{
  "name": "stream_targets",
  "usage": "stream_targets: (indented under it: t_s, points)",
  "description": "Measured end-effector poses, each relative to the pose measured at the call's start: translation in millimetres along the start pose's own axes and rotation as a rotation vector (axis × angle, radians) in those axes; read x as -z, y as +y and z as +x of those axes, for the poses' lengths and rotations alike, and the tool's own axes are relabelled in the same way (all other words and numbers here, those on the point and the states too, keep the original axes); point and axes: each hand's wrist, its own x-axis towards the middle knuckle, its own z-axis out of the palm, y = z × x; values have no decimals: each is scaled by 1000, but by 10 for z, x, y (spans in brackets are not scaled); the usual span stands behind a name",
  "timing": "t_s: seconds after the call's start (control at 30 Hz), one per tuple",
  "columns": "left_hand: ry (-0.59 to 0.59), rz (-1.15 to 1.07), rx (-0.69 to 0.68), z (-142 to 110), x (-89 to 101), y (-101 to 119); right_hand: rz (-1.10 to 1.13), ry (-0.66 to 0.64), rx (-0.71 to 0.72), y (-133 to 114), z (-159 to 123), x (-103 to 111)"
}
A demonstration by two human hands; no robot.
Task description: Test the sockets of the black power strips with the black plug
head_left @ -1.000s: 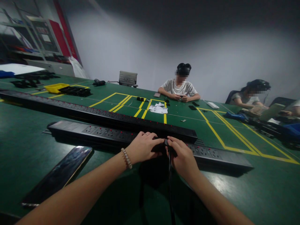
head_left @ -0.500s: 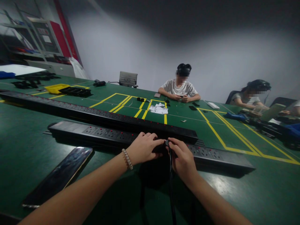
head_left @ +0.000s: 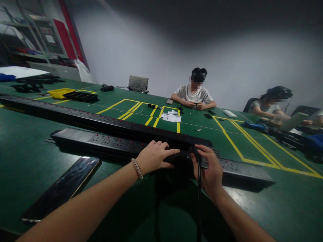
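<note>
A long black power strip (head_left: 106,142) with red switches lies across the green table in front of me. My left hand (head_left: 154,157), with a bead bracelet on the wrist, rests on top of the strip with its fingers curled over it, pressing it down. My right hand (head_left: 208,168) is closed around a black plug (head_left: 195,151) at the strip, just right of my left hand. The plug's black cable (head_left: 198,201) runs down toward me along my right forearm. The socket under the plug is hidden by my fingers.
A second, longer power strip (head_left: 75,116) lies behind the first. A dark phone (head_left: 63,188) lies at the near left. A yellow bin (head_left: 58,93) and black tray (head_left: 81,96) sit far left. Two people sit across the table, with papers (head_left: 171,116) between us.
My right hand has moved to the right along the strip with the plug and cable. My left hand has stayed in place on the strip.
</note>
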Motion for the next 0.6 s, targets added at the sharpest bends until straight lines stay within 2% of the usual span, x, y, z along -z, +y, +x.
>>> stream_targets:
  t_s: [0.23,0.37,0.6]
  points:
    - [-44,-2,-43,-54,89,-227,16,6,-62,80,-6,40]
    - [-60,-40,-1,-122,177,-355,46,-21,-60,106,-26,44]
    - [21,-69,1,-94,180,-168,107,-110,-65,133,-89,-31]
